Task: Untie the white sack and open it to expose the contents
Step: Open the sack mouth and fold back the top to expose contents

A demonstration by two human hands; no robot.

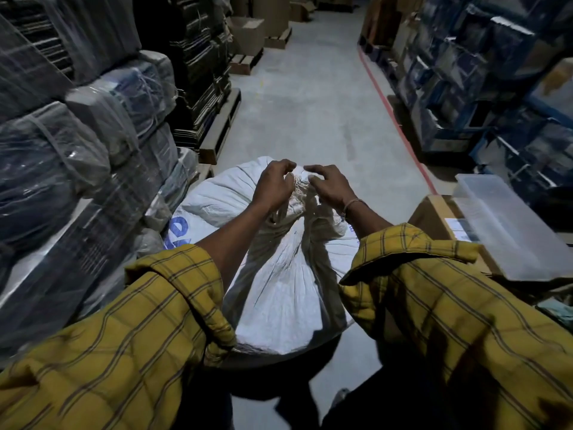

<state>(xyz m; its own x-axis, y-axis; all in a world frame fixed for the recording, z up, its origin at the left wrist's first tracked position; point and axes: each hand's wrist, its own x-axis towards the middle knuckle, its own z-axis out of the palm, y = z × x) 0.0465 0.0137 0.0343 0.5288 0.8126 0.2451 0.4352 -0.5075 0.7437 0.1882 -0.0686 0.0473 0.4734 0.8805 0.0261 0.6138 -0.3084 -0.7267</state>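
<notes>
Picking at the thin pale string knot point(300, 186), the left hand point(274, 184) and right hand point(330, 187) pinch it from both sides, fingers curled narrow. The knot sits between them, atop the bulging white woven sack point(279, 293), whose gathered neck rises toward both hands equally.

White sack point(288, 283) stands full on floor; gathered neck still tied.

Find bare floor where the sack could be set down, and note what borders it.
The grey floor beyond the white sack is bare, bordered by wooden pallets leftward and the red line rightward. Wrapped bundles and a cardboard box crowd the sack's sides.
</notes>
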